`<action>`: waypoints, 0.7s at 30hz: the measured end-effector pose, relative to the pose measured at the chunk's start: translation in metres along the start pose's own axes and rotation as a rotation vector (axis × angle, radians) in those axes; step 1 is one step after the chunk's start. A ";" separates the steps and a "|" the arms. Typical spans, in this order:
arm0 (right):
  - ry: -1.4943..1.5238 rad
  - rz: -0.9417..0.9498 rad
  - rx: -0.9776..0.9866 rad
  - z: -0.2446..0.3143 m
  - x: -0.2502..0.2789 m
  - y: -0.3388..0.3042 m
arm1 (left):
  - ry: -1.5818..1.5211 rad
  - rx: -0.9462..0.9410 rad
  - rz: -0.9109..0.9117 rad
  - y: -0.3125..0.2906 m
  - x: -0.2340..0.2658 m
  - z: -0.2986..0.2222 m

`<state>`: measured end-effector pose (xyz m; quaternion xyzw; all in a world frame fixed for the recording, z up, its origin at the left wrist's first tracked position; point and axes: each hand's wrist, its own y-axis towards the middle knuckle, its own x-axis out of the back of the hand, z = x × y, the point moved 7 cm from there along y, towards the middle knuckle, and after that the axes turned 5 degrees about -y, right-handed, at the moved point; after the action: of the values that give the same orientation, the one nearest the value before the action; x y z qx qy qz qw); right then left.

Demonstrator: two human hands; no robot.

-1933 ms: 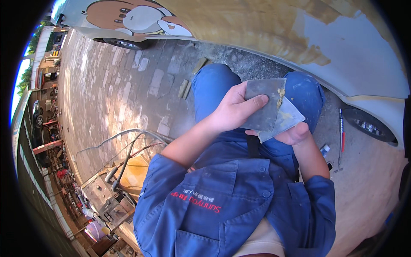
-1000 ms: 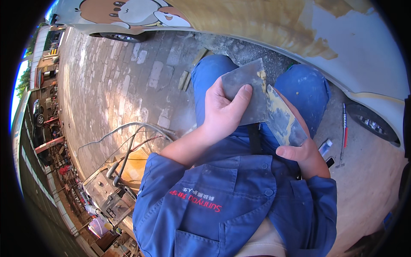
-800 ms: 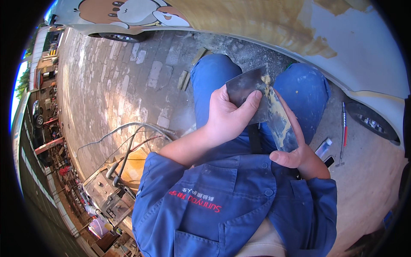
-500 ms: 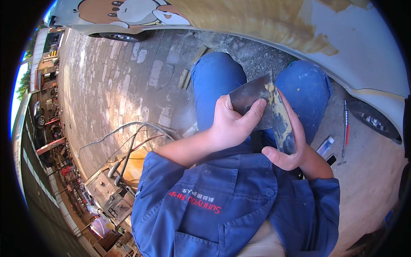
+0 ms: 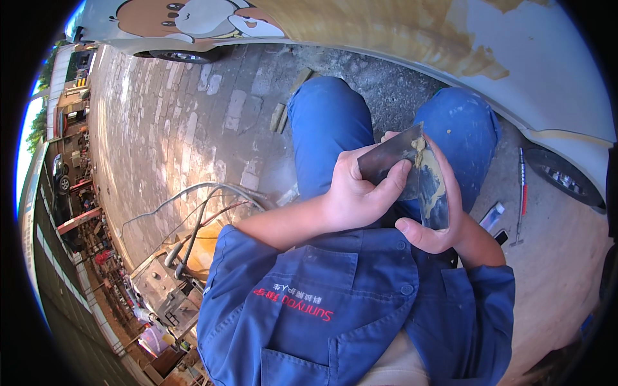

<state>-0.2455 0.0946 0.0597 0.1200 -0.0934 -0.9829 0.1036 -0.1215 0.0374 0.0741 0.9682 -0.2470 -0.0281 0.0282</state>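
My left hand (image 5: 357, 193) grips a dark, flat putty scraper (image 5: 385, 161), its thumb pressed on the near face. The scraper's right edge meets a second dark scraper (image 5: 433, 209), smeared with tan putty. That one rests in my right hand (image 5: 454, 222), thumb below and long fingers curved up behind its outer side. A lump of tan putty (image 5: 420, 153) clings where the two blades meet. Both hands are in front of my knees, over my lap.
Ahead runs a white vehicle side (image 5: 399, 29) with brownish patches and a cartoon picture. A wheel (image 5: 563, 177), a red-handled rod tool (image 5: 522, 196) and a clear tube (image 5: 492, 217) are at right. Wooden blocks (image 5: 278, 118) lie beyond my left knee; hoses (image 5: 199, 186) and a worn machine (image 5: 158, 283) are at left.
The left hand and its scraper have shifted right and slightly down, and that scraper looks narrower, turned more edge-on. The putty lump has moved a little right and down along the blades.
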 end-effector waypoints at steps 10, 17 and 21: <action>0.233 0.083 -0.038 -0.002 0.000 0.008 | 0.093 -0.107 0.142 -0.001 -0.006 -0.012; 0.158 0.076 -0.027 0.009 0.000 0.005 | -0.130 0.028 -0.096 0.003 0.009 -0.014; 0.101 0.191 -0.003 0.005 -0.009 0.009 | 0.112 -0.214 0.147 -0.002 -0.014 -0.037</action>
<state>-0.2366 0.0887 0.0687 0.1601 -0.0978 -0.9613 0.2018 -0.1299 0.0470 0.1118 0.9389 -0.3110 0.0019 0.1472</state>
